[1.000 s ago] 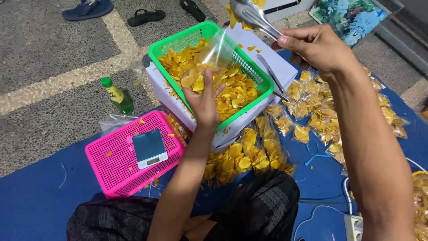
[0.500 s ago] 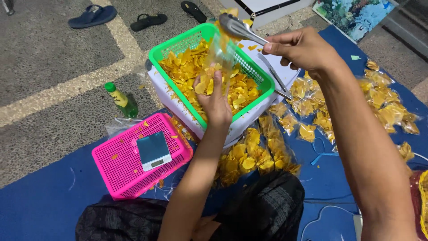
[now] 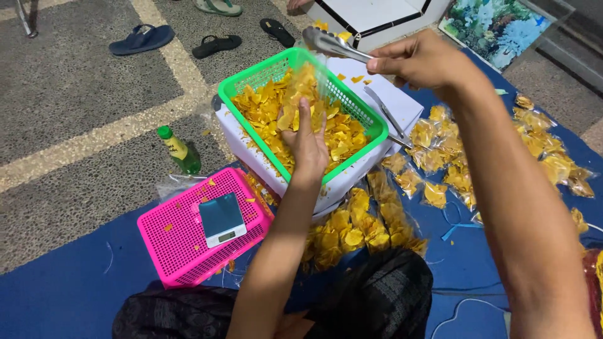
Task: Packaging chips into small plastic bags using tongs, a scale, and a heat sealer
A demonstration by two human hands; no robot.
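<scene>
Here my left hand [image 3: 306, 141] is closed around a thin clear plastic bag half full of yellow-orange chips [image 3: 301, 100], held upright just above the green plastic mesh basket [image 3: 370, 125], which is itself heaped with the same chips. My right hand [image 3: 418, 63] is shut on the handles of a pair of shiny metal tongs [image 3: 330, 44], whose tips pinch a few chips over the far rim of the green basket, right above the bag's mouth.

I judge the bag as light, floppy and slippery: it takes its shape only from my palm and fingers cupped under the filled part, so that is where the grip belongs, with the mouth left free. The chips look brittle, so the tongs should pinch gently.

Nearer to me than the green basket sits an upturned pink plastic basket [image 3: 182, 251] carrying a small digital scale [image 3: 221, 218]. Filled bags [image 3: 440, 144] lie to the right of the green basket on the blue mat [image 3: 56, 301].
</scene>
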